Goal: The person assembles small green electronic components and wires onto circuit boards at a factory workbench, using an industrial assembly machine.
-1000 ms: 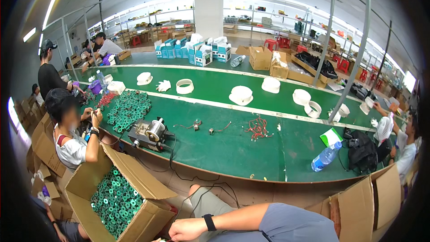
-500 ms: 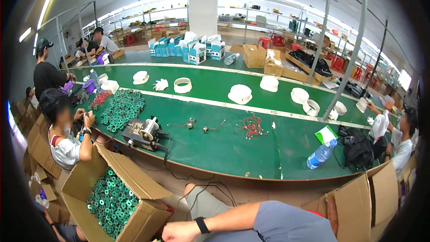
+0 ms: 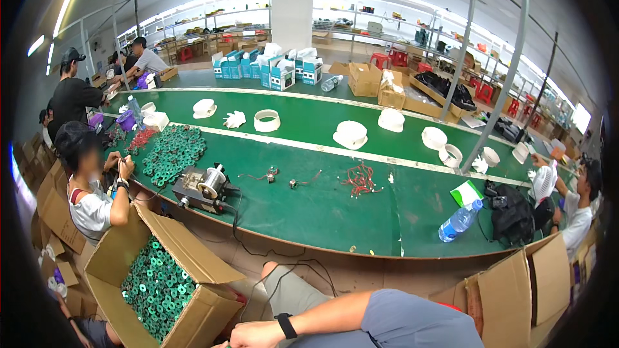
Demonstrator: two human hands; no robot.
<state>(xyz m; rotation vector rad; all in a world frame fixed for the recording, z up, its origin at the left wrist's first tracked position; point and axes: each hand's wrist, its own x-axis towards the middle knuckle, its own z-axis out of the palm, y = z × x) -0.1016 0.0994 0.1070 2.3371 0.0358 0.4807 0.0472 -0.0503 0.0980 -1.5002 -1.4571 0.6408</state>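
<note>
My right hand (image 3: 259, 334) is low at the lower edge, its forearm crossing leftward from a grey-blue sleeve, a black band on the wrist. Its fingers are curled and partly cut off by the picture's edge. A small green bit shows by the fingertips, too little to name. My left hand is not in view. Nearest to the right hand stands an open cardboard box (image 3: 187, 245) full of green ring-shaped circuit boards (image 3: 158, 287). On the green table (image 3: 309, 219) lie two small motors with wires (image 3: 271, 174) and a tangle of red wires (image 3: 362, 180).
A dark bench machine with a metal spool (image 3: 205, 188) sits at the table's near edge, beside heaped circuit boards (image 3: 173, 154). A co-worker (image 3: 97, 187) sits left. White plastic housings (image 3: 350, 134) line the belt. A water bottle (image 3: 460, 221) and black bag (image 3: 514, 212) stand right.
The white housings on the far belt have shifted slightly right. A small green bit now shows at my right hand's fingertips. The standing person at far left has turned toward the belt.
</note>
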